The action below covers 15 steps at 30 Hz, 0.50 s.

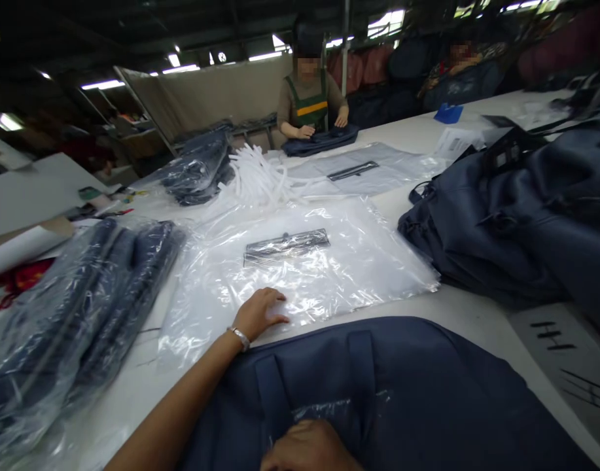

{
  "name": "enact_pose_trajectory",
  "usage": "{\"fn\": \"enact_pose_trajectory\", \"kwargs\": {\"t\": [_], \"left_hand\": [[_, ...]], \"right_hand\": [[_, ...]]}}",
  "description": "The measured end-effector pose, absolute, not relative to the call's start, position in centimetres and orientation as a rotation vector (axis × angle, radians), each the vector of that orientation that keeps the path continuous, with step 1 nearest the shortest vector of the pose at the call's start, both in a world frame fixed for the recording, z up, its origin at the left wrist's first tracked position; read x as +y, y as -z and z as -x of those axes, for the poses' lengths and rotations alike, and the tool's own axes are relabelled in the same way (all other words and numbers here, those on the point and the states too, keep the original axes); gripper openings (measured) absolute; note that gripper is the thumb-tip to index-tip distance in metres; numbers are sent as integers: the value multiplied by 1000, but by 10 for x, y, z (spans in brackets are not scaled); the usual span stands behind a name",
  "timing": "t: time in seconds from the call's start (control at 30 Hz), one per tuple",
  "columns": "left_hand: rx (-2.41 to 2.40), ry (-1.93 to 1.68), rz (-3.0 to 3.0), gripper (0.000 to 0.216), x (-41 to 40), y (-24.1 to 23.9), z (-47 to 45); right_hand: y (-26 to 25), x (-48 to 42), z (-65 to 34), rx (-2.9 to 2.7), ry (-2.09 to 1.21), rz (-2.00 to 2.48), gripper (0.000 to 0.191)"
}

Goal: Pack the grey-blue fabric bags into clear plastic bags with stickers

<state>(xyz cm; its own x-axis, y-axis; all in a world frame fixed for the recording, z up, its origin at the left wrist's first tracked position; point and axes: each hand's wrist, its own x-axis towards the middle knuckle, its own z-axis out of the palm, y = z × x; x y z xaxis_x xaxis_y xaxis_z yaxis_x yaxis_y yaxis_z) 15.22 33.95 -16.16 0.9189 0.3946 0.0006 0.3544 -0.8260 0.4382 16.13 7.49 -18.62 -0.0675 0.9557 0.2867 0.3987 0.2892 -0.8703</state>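
Observation:
My left hand [263, 313], with a bracelet at the wrist, reaches over the near edge of a stack of clear plastic bags [349, 261]. Its fingers are apart, thumb and fingertips at the plastic, and nothing is held in it. A navy fabric bag [417, 379] with two strap handles lies flat right in front of me. Over the straps my right hand [312, 448] is curled, cut off by the bottom edge. A piece of clear plastic film [324, 409] shows just beyond its knuckles; the fingertips are hidden.
Plastic-wrapped navy bags [118, 294] lie at left, more [196, 167] behind them. White strips [258, 173] are heaped beyond the plastic stack. Navy bags [506, 222] pile up at right, near a marked grey sheet [564, 360]. A co-worker [309, 104] handles dark fabric across the table.

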Motion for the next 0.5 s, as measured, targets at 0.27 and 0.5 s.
{"fn": "enact_pose_trajectory", "kwargs": {"t": [0.27,0.5], "left_hand": [[607,-45,-2564,26,358,174,-172],[642,-196,-2665,35,348,140,-169]], "right_hand": [[101,60,-211,-1545,-748,1381,17],[99,105,-320,-1466,-139,1832,39]]}}
